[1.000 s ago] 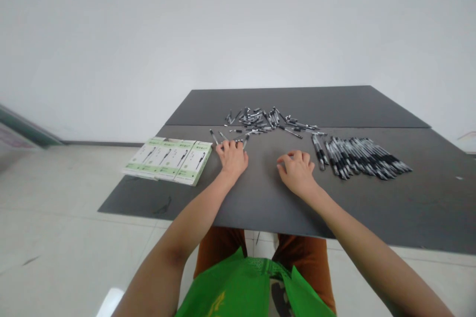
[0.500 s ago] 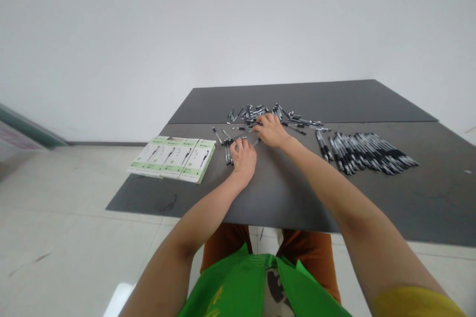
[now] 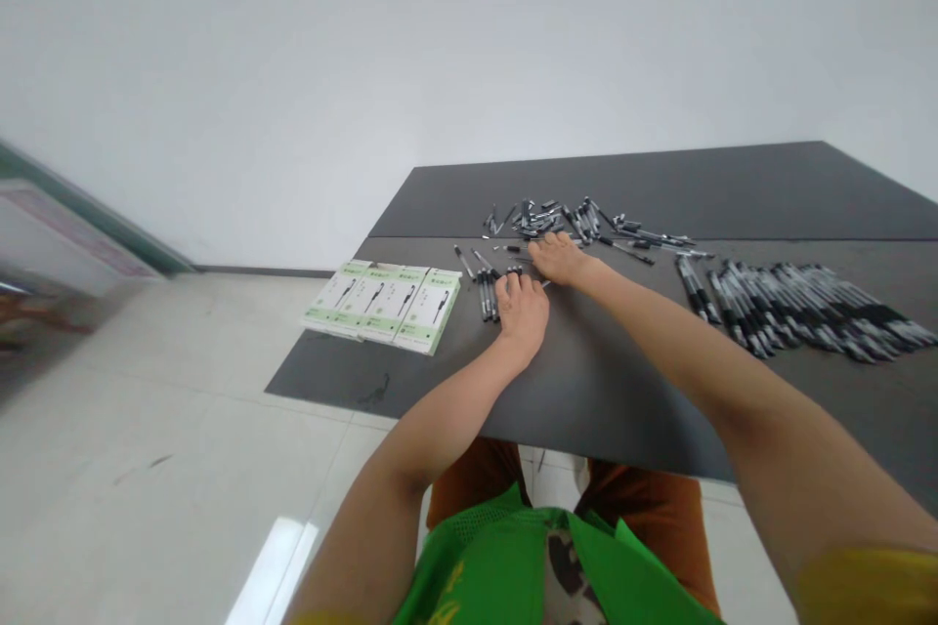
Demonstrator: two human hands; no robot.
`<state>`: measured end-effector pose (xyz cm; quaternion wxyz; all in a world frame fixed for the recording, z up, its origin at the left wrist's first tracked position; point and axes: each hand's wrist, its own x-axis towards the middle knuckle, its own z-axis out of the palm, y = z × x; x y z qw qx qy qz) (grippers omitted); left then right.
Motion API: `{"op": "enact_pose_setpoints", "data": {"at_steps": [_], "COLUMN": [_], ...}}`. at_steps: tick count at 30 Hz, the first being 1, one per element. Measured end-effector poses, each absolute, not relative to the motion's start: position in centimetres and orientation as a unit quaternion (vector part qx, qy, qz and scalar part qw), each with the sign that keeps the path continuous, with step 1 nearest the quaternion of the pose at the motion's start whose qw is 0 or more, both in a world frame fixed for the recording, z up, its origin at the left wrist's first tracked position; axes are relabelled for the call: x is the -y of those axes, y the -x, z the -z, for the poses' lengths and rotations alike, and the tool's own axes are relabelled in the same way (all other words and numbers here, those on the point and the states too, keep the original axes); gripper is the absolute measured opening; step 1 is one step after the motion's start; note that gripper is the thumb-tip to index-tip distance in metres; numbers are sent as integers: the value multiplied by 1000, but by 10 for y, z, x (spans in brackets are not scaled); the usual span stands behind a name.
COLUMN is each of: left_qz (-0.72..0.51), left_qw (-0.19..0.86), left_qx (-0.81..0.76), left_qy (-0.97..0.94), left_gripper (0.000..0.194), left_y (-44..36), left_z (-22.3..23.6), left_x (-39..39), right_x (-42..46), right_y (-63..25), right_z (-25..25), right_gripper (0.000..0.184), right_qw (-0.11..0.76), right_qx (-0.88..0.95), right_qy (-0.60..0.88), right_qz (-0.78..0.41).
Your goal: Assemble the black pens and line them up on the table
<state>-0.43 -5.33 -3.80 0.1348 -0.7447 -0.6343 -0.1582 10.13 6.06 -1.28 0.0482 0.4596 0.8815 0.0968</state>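
My left hand [image 3: 523, 314] rests on the table with its fingers curled over a small row of black-and-clear pens [image 3: 488, 297]. Part of that row is hidden under the fingers. A pen end shows between my two hands. My right hand [image 3: 561, 259] lies low and flat, its fingers stretched over loose pens at the near edge of a jumbled pile of pens [image 3: 546, 217]. Anything beneath its palm is hidden.
Green-and-white pen boxes [image 3: 429, 308] lie side by side at the left of the dark table [image 3: 601, 391]. A large slanted row of pens [image 3: 813, 311] spreads on the right, with a few pens [image 3: 696, 288] beside it. A white wall [image 3: 469, 39] stands behind.
The view has swung left, so everything appears further right. My right hand has drawn slightly nearer and lower, off the pile's middle. The left hand stays at the small row.
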Motion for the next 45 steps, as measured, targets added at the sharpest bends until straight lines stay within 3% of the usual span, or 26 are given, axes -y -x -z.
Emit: {"op": "enact_pose_setpoints", "data": {"at_steps": [8,15,21,26,31,34,45], "left_qz": [138,155,159,156,141,138,127], "left_qw": [179,174,169,176,160,160,165], "left_qx": [615,627,627,628,619,606,608], "left_qy": [755,743,744,742,756,767,766], "left_gripper": [35,34,33,32,32,31,30], "left_y": [-4,-2,1,-1,1,1,1], "left_z": [38,40,43,43,42,41,41], "left_x": [55,56,54,55,55,55,55], "right_x": [-44,-53,-61,-61,-69,-73,-74], "right_y": [-158,-135,-139,-162,-177,-178,-168], "right_z": [4,-6,1,-6,-13,-14,-4], "right_gripper": [48,43,44,53,37,38,51], "right_qw": [101,112,170,124,95,82,171], "right_qx": [-814,-851,-820,-849,-884,-890,-834], "right_qy": [-571,-504,-546,-513,-450,-436,-521], "right_qz": [-24,-94,-34,-38,-90,-109,-62]}}
